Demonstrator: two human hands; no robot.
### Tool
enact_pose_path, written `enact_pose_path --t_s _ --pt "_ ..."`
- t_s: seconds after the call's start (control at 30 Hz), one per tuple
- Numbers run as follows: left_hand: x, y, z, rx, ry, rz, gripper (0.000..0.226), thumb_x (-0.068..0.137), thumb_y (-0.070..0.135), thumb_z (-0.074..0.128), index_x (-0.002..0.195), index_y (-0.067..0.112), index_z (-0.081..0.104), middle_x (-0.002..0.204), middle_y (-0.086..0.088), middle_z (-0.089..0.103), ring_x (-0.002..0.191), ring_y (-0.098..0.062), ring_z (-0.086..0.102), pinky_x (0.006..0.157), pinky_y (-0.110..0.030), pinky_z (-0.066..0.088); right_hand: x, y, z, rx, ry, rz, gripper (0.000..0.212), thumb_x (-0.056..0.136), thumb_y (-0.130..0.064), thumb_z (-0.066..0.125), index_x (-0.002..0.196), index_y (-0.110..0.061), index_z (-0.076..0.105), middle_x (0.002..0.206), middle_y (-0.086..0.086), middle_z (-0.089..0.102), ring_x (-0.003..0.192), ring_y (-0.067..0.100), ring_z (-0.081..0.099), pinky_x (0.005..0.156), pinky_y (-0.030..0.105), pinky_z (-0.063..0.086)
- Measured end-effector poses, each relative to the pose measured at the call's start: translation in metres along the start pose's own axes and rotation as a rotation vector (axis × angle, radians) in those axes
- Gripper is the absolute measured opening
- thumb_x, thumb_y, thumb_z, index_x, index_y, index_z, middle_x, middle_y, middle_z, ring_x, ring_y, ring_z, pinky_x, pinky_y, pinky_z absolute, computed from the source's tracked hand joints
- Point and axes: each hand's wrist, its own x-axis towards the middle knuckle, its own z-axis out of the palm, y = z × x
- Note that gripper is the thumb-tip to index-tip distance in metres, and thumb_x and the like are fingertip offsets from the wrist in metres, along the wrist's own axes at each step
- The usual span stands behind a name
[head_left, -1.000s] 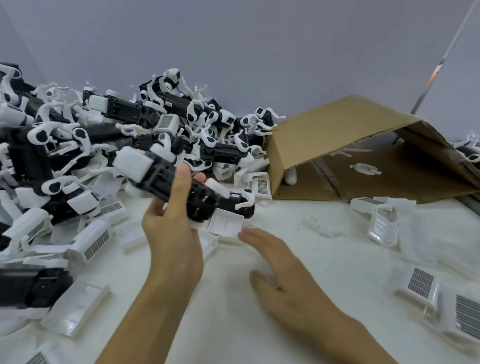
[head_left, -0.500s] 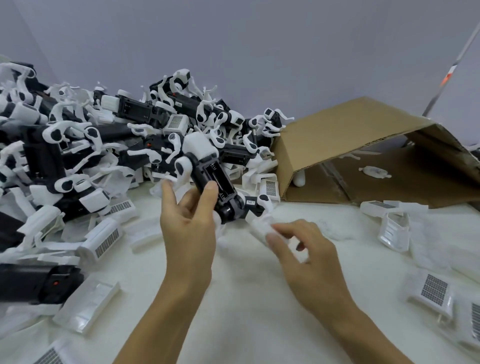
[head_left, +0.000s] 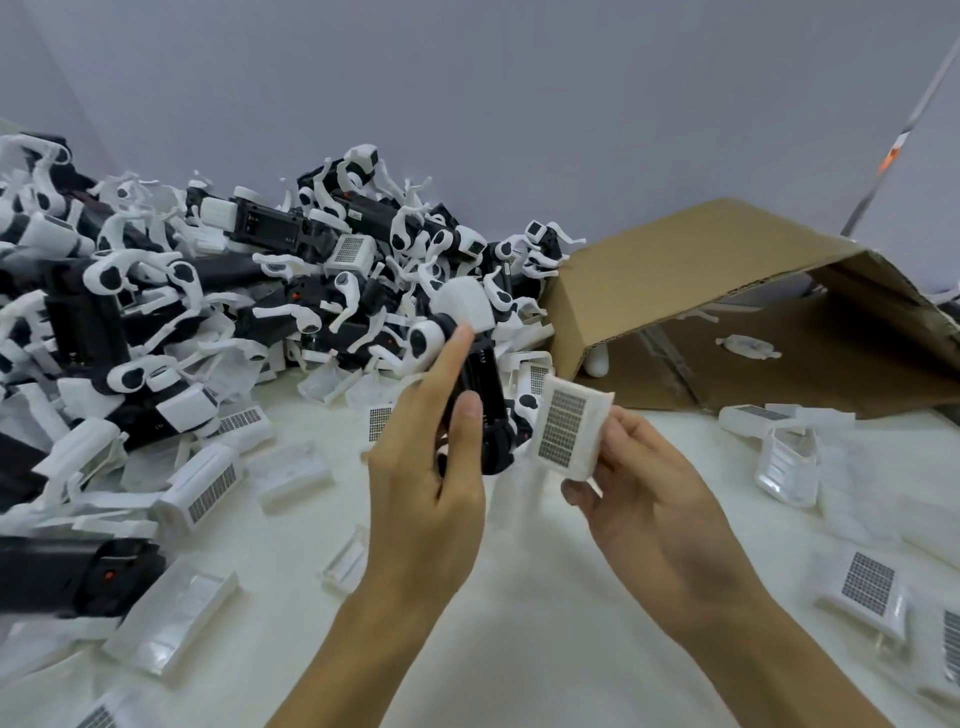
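Two parts, one per hand; logged both above the white table (head_left: 519, 634), in front of the heap of black-and-white units (head_left: 208, 291) and left of the tipped cardboard box (head_left: 675, 280).

Found black unit (head_left: 485, 410) held upright in left hand (head_left: 426, 467), thumb laid across the dark body, index finger stretched up toward the white cap (head_left: 465, 306). Found white grid-printed cover (head_left: 569, 428) pinched by right hand (head_left: 649, 499) at its right edge and lower corner, tilted, just beside the unit's right flank; could not tell whether touching. Recorded hands as close together but not joined.

Judged unit rigid moulded plastic, with some weight, matt enough not to slip. Took the white arm pieces on it for thin and snappable, so rated the dark body the safe place to grip. Judged cover light, thin-walled and slightly springy, likely to bow or crack if squeezed across its face. Rated edge hold best, with fingers kept off the printed grid. Expected a snap fit, needing square alignment rather than force.
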Motion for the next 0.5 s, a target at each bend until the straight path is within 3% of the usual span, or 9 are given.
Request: enact_pose_path --t_s 0.03,0.17,0.27,0.33,0.43,0.5 --pt "-0.001 0.000 0.001 -0.025 -0.028 -0.016 0.046 0.102 0.024 0.048 0.142 0.046 0.046 0.124 0.017 0.065 0.108 -0.013 0.065 0.086 -0.030 0.055 0.000 -0.004 0.001 0.100 -0.035 0.050 0.034 0.086 -0.027 0.059 0.111 -0.009 0.071 0.115 0.014 0.071 0.098 0.023 0.060 0.073 0.031 0.044" --pt "-0.008 0.003 0.005 -0.087 -0.213 -0.032 0.051 0.097 0.040 0.058 0.144 0.053 0.043 0.137 0.012 0.061 0.129 -0.021 0.058 0.099 -0.044 0.054 -0.002 -0.004 0.002 0.085 -0.051 0.049 0.034 0.090 -0.029 0.057 0.111 -0.011 0.076 0.108 0.012 0.072 0.090 0.018 0.063 0.070 0.028 0.046" --pt "-0.011 0.002 0.008 -0.005 -0.274 0.046 0.069 0.087 0.044 0.070 0.150 0.045 0.039 0.137 0.017 0.058 0.131 -0.013 0.056 0.103 -0.041 0.052 -0.004 0.006 0.002 -0.480 0.184 -0.210 0.023 0.100 -0.024 0.054 0.096 -0.026 0.076 0.097 -0.008 0.073 0.081 0.003 0.064 0.067 0.023 0.051" --pt "-0.013 -0.001 0.010 0.019 -0.291 0.067 0.075 0.085 0.042 0.074 0.151 0.041 0.039 0.136 0.021 0.057 0.132 -0.008 0.054 0.104 -0.040 0.052 -0.006 0.007 0.003 -0.734 0.284 -0.366 0.025 0.100 -0.022 0.054 0.093 -0.041 0.069 0.096 -0.022 0.067 0.089 -0.002 0.063 0.069 0.020 0.055" --pt "-0.014 -0.003 0.012 0.051 -0.283 0.111 0.076 0.083 0.042 0.078 0.150 0.039 0.043 0.134 0.022 0.058 0.131 -0.008 0.054 0.099 -0.040 0.054 -0.010 0.002 0.004 -0.623 0.211 -0.411 0.030 0.102 -0.018 0.053 0.100 -0.042 0.072 0.094 -0.021 0.073 0.087 0.000 0.066 0.063 0.012 0.050" --pt "-0.014 -0.006 0.012 0.089 -0.270 0.161 0.076 0.082 0.037 0.080 0.150 0.033 0.045 0.131 0.018 0.060 0.126 -0.009 0.058 0.096 -0.033 0.055 -0.012 -0.001 0.005 -0.605 0.140 -0.389 0.017 0.094 -0.039 0.058 0.103 -0.040 0.073 0.094 -0.019 0.074 0.086 0.001 0.066 0.062 0.011 0.050"
